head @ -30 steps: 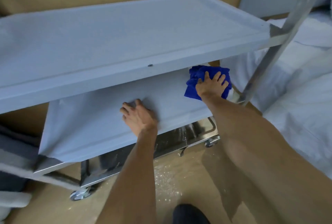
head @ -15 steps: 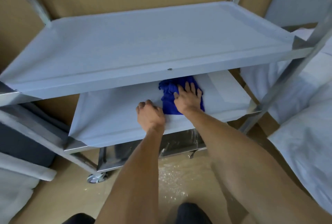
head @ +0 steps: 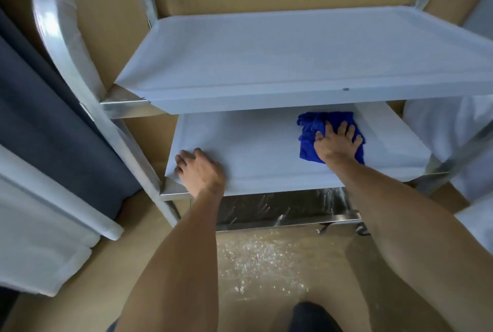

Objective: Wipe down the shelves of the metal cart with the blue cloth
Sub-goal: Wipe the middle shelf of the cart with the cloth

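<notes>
The metal cart stands in front of me with a pale top shelf (head: 266, 59) and a middle shelf (head: 240, 150) below it. A crumpled blue cloth (head: 312, 129) lies on the right half of the middle shelf. My right hand (head: 337, 142) presses flat on the cloth, fingers spread and straight. At the left front corner of the same shelf my left hand (head: 198, 169) rests on the surface, fingers bent over the edge area and holding nothing. The back of the middle shelf is hidden under the top shelf.
A shiny bottom shelf (head: 280, 209) shows below the front rim. The cart's curved metal handle (head: 66, 46) rises at the left. A dark cushion (head: 53, 123) and white bedding (head: 40, 238) lie to the left, white bedding (head: 458, 129) to the right. Brown floor (head: 253, 265) lies beneath me.
The view has shifted left. My right hand and the cloth lie further from my left hand than half a second ago. My left hand now sits at the shelf's left front corner.
</notes>
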`<state>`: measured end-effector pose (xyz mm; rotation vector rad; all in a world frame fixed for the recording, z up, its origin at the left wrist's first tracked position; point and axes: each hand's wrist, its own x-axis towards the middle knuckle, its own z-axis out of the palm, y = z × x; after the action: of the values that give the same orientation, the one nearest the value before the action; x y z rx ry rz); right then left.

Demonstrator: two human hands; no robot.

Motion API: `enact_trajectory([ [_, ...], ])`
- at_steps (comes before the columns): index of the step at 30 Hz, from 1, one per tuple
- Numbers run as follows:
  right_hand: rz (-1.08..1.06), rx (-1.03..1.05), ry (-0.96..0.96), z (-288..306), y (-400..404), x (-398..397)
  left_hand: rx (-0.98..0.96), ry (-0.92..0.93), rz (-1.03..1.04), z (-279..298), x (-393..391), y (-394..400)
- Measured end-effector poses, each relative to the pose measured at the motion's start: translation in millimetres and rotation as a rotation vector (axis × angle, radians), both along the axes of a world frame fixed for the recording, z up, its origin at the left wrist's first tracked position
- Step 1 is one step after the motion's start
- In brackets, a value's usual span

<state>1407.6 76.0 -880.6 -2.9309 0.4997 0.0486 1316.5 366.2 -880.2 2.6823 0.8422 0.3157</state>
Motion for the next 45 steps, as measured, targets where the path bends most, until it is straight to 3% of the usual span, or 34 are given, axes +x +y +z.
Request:
enact_trajectory([
  [7,-0.024,-0.043,0.029,0,81,60,0.025,-0.043,0.002,-16,9,5],
  [13,0.404,0.029,-0.062,9,205,57,0.030,-0.052,0.010,-20,10,5],
  [17,0.564,-0.003,-0.047,4,216,21,-0.015,-0.013,0.005,-13,5,2],
  [21,0.437,-0.026,-0.088,-4,165,-25,-0.077,-0.024,-0.028,-1,-5,4],
  [27,0.191,0.018,-0.060,4,113,-63,-0.177,-0.191,-0.062,21,-78,4],
  [29,0.151,0.063,-0.025,10,117,-66,-0.279,-0.191,0.070,6,-108,12],
  [31,0.133,0.051,-0.019,10,124,-62,-0.397,-0.303,0.289,-5,-122,29],
  [33,0.129,0.009,-0.004,8,128,-57,-0.393,-0.452,0.450,-4,-113,53],
  [39,0.139,-0.020,0.031,6,148,-24,-0.437,-0.738,0.149,18,-53,83],
  [41,0.175,-0.022,0.023,5,159,-8,-0.468,-0.693,0.171,13,-55,79],
  [45,0.263,-0.019,0.049,5,196,26,-0.353,-0.572,0.104,12,-58,86],
])
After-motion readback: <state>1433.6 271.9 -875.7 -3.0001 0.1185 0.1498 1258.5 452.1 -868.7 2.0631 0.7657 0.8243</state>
